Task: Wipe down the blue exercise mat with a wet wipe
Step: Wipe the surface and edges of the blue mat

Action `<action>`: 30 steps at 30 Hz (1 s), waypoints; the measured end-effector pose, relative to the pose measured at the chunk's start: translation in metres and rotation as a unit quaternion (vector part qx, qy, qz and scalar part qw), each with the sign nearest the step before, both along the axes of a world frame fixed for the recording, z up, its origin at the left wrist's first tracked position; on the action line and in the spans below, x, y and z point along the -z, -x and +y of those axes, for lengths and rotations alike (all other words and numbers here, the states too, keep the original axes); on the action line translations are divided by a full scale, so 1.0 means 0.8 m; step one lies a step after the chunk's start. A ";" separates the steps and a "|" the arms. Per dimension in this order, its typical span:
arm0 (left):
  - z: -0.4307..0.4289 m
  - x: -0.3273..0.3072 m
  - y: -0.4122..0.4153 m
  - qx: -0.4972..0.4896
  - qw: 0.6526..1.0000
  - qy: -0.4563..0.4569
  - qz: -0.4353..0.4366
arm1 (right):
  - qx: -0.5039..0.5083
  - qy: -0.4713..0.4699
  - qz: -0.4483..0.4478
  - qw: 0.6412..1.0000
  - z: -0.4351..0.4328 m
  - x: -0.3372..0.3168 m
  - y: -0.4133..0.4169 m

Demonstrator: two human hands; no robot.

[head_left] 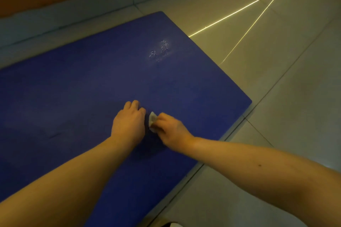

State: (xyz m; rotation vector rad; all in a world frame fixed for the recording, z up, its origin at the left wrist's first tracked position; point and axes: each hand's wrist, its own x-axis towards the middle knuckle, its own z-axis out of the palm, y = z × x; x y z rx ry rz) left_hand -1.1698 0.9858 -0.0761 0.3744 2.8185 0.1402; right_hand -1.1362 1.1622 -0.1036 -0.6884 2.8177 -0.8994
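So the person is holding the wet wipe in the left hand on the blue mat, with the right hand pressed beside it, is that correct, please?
Not quite: the head view shows the wet wipe in the right hand, and the left hand pressed beside it. Both are on the blue mat, as you said.
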 end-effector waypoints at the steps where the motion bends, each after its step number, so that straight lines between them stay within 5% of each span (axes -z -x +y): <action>1: -0.002 0.000 -0.001 -0.011 1.000 0.010 0.003 | -0.008 -0.013 0.018 1.000 0.012 0.002 0.014; 4: -0.021 -0.002 0.003 -0.039 0.998 0.038 -0.021 | 0.123 -0.058 0.046 0.990 0.047 0.001 0.094; 9: -0.030 -0.001 0.008 -0.056 0.996 0.033 -0.064 | 0.368 -0.092 -0.051 0.924 0.055 -0.011 0.165; 14: -0.025 -0.002 0.011 -0.063 0.995 0.052 -0.059 | 0.232 0.019 -0.072 0.970 -0.042 -0.002 0.104; 17: -0.028 -0.002 0.010 -0.062 0.996 0.040 -0.045 | 0.086 0.016 -0.070 0.994 -0.080 0.004 0.062; 21: -0.032 -0.002 0.004 -0.042 0.997 0.033 -0.048 | 0.038 -0.008 -0.071 0.997 -0.067 0.002 0.082; 24: -0.036 0.000 -0.003 -0.029 0.997 0.036 -0.060 | 0.151 -0.044 -0.053 0.986 -0.028 -0.002 0.137; 27: -0.043 0.001 -0.006 -0.020 0.998 0.023 -0.060 | 0.326 -0.087 -0.065 0.939 0.026 -0.009 0.194; 30: -0.051 -0.001 -0.006 -0.018 0.998 0.011 -0.056 | 0.390 -0.083 -0.083 0.913 0.022 -0.008 0.205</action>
